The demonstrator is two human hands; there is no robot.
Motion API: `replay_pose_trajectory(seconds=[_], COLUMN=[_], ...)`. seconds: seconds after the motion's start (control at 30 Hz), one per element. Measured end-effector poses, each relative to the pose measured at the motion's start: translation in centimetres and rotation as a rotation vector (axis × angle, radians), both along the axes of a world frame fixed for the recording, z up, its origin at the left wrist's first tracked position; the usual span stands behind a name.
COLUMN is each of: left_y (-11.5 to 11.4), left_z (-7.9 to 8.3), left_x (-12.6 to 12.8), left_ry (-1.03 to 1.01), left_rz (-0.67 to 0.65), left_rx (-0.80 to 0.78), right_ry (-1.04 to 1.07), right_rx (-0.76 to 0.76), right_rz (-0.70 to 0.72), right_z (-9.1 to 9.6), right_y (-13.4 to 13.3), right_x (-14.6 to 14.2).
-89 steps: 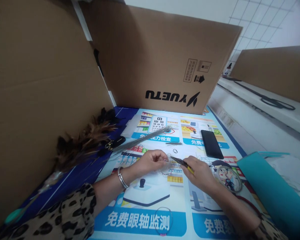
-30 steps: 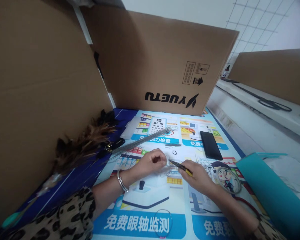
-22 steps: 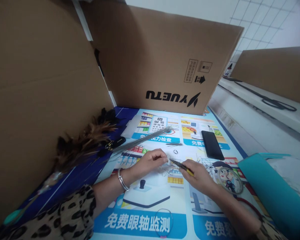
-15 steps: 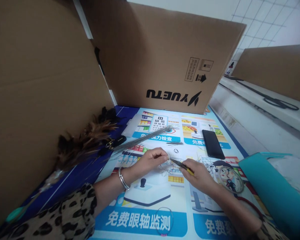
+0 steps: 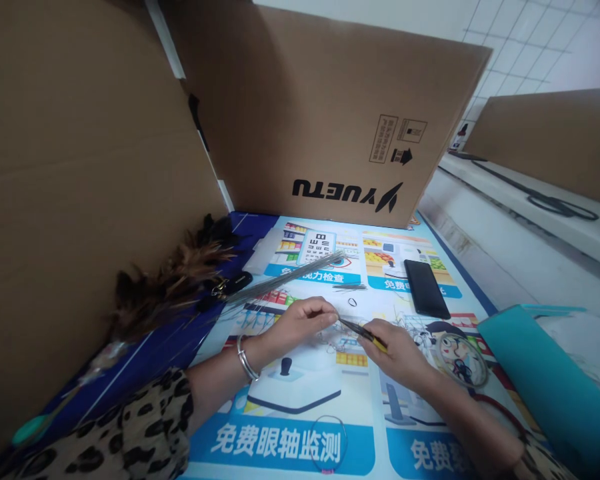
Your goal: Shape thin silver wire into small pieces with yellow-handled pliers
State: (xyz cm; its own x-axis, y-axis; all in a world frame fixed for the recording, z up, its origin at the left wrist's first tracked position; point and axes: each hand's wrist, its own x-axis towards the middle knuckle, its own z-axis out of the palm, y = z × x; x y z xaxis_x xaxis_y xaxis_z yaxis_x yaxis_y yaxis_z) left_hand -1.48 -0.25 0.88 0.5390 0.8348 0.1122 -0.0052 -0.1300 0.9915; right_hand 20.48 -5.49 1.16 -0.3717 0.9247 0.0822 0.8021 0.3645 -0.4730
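My left hand [image 5: 301, 323] is pinched shut on a thin wire piece [image 5: 333, 316] over the printed mat [image 5: 300, 440]. My right hand [image 5: 399, 350] is closed around small pliers [image 5: 361, 329] with a yellow grip, and their dark tip meets the wire right at my left fingertips. Loose bent wire bits [image 5: 336, 345] lie on the mat just under both hands. A silver bangle [image 5: 245, 357] sits on my left wrist.
A bundle of straight wires [image 5: 285, 283] lies left of centre, beside a feather duster [image 5: 170, 288]. A black phone [image 5: 426, 287] lies at the right, with a small ring [image 5: 351, 302] and a short wire bunch [image 5: 349, 287] near it. Cardboard walls [image 5: 325, 113] enclose the mat. A teal folder [image 5: 545, 380] lies at the right.
The hands stay almost in place. The small clear round piece at my left fingertips three seconds ago is no longer seen; the plier tip has shifted slightly at the wire.
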Motion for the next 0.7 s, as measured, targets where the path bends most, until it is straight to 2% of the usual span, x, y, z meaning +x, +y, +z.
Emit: replay_pose_trajectory(seconds=[0.3, 0.47, 0.7], left_y=[-0.54, -0.43, -0.61], left_z=[0.68, 0.48, 0.71], left_x=[-0.04, -0.03, -0.07], left_ry=[0.054, 0.032, 0.033], left_rz=[0.075, 0.162, 0.172], left_rx=[0.04, 0.048, 0.086], right_ry=[-0.034, -0.081, -0.222], right_rx=[0.0, 0.109, 0.213], right_rz=[0.003, -0.037, -0.018], right_z=[0.14, 0.61, 0.77], right_y=[-0.01, 0.13, -0.22], right_x=[0.12, 0.46, -0.07])
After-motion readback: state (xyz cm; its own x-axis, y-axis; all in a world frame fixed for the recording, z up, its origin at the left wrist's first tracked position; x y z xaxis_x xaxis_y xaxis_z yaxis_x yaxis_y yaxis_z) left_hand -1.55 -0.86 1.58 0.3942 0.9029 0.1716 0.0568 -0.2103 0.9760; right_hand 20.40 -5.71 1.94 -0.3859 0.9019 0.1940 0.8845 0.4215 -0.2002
